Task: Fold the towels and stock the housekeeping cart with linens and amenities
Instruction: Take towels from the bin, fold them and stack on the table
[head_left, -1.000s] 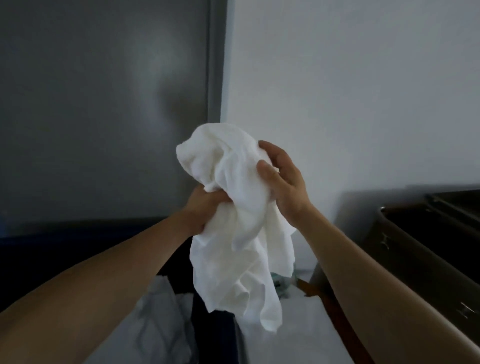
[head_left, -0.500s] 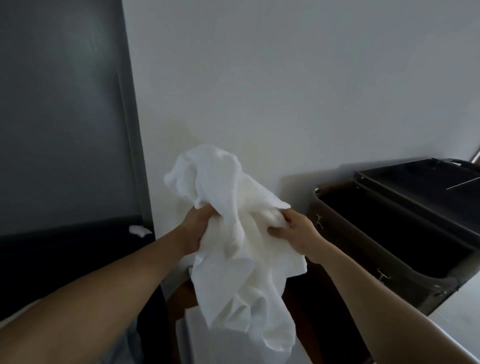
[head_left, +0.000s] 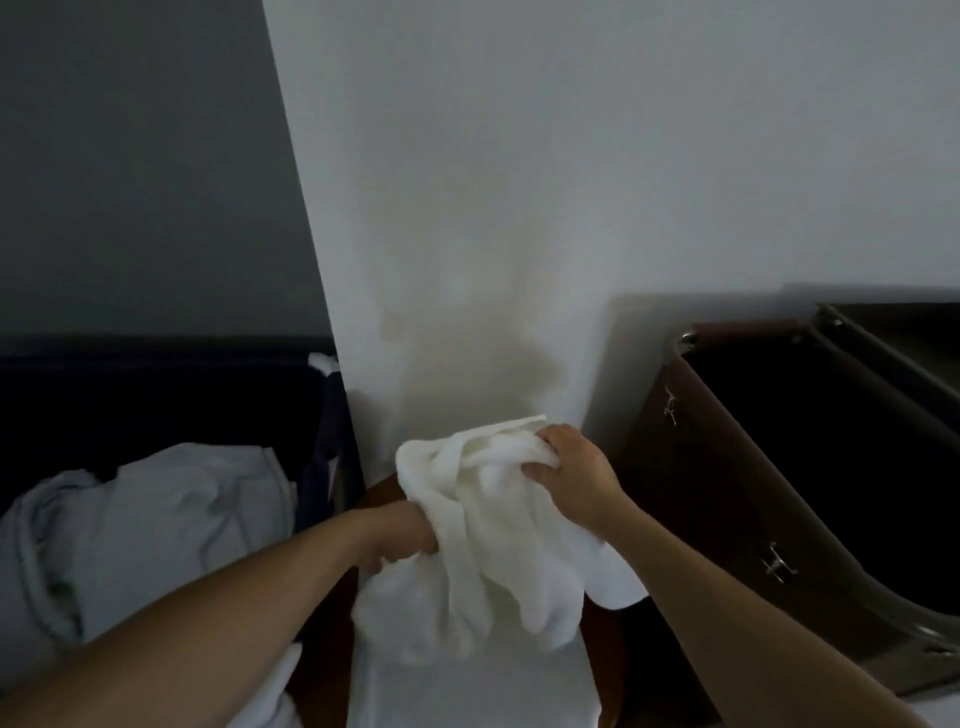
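A crumpled white towel hangs bunched between both hands in front of the white wall. My left hand grips a fold at its left side, the fingers buried in the cloth. My right hand pinches the towel's upper edge from the right. The lower part of the towel droops over a flat white cloth lying on a brown surface below.
A dark bin with a brown wall and metal clasps stands at the right. At the left a dark blue container holds a heap of grey-white linen. A grey panel meets the white wall.
Both hands have brought the towel down from chest height toward the flat white cloth. The view has swung right and down, showing the dark bin and the linen heap.
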